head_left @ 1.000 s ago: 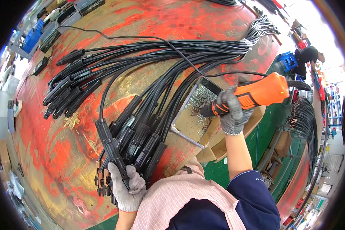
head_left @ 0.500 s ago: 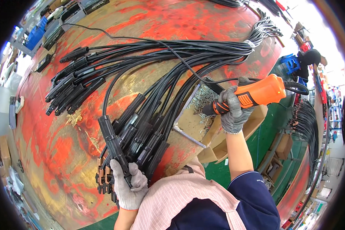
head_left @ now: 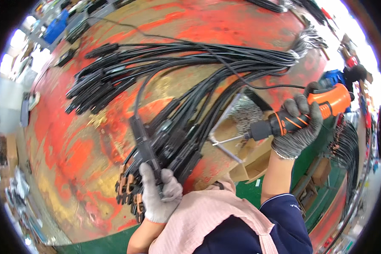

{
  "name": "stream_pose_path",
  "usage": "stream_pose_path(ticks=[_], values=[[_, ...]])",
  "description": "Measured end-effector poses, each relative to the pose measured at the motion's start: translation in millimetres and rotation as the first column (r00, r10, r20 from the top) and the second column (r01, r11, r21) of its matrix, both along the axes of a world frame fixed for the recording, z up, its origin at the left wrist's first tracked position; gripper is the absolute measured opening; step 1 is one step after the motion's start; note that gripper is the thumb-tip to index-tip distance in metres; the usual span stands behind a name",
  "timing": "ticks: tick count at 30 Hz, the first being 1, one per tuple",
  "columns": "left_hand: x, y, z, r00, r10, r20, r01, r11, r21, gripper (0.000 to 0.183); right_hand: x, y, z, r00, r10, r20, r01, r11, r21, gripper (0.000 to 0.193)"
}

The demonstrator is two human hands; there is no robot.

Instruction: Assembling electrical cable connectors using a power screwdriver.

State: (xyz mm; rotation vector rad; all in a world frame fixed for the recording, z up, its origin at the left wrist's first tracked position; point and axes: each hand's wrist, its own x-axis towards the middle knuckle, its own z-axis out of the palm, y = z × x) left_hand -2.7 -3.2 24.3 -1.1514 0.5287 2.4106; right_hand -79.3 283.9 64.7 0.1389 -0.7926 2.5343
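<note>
My left hand (head_left: pixel 161 197), in a light grey glove, is closed around the lower end of a long black plastic cable connector (head_left: pixel 144 139). A black cable runs up from its far end. My right hand (head_left: pixel 298 131), in a darker grey glove, grips an orange-and-black electric screwdriver (head_left: pixel 332 103). Its long thin bit (head_left: pixel 229 139) points left, over the near rim of a tray of small metal screws (head_left: pixel 247 114). Whether a screw sits on the bit's tip is too blurred to tell. Beside my left hand lie several copper-coloured clamp pieces (head_left: pixel 125 186) with black parts.
Bundled black cables (head_left: pixel 224 61) with connector ends cross the worn red-and-tan table (head_left: pixel 67 169). The screwdriver's cord (head_left: pixel 156 38) passes over them. A cardboard box (head_left: pixel 258 161) stands at the table's right edge. More cables (head_left: pixel 345 148) hang farther right.
My right hand has drawn the screwdriver rightward, away from the screws, and its bit now shows. My left hand keeps its hold on the connector. The whole view has shifted somewhat.
</note>
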Motion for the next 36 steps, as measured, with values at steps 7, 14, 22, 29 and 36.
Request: stream_pose_path(ticks=[7,14,22,29,36], values=[[-2.8,0.5,-9.7,0.987,-0.108,-0.115,0.105,0.994,-0.035,0.064,4.6,-84.3,19.3,0.942,0.269,-0.2,-0.274,0.962,0.002,0.051],[-2.4,-0.2,-14.2,0.991,-0.086,-0.102,0.081,0.996,-0.048,0.062,7.8,-128.8,19.7,0.973,0.226,-0.053,-0.222,0.972,0.083,0.069],[-1.5,-0.7,-13.7,0.993,-0.097,-0.073,0.09,0.992,-0.087,0.063,15.6,-133.9,16.3,0.973,0.228,0.027,-0.23,0.961,0.153,0.075],[-2.2,-0.7,-13.6,0.994,-0.085,-0.07,0.078,0.992,-0.098,0.063,8.0,-137.8,6.0,0.906,0.34,-0.252,-0.281,0.928,0.244,0.059],[-1.9,-1.9,-16.1,0.995,-0.055,-0.082,0.049,0.996,-0.079,0.055,5.5,-145.6,10.1,0.9,0.311,-0.306,-0.215,0.927,0.308,0.071]])
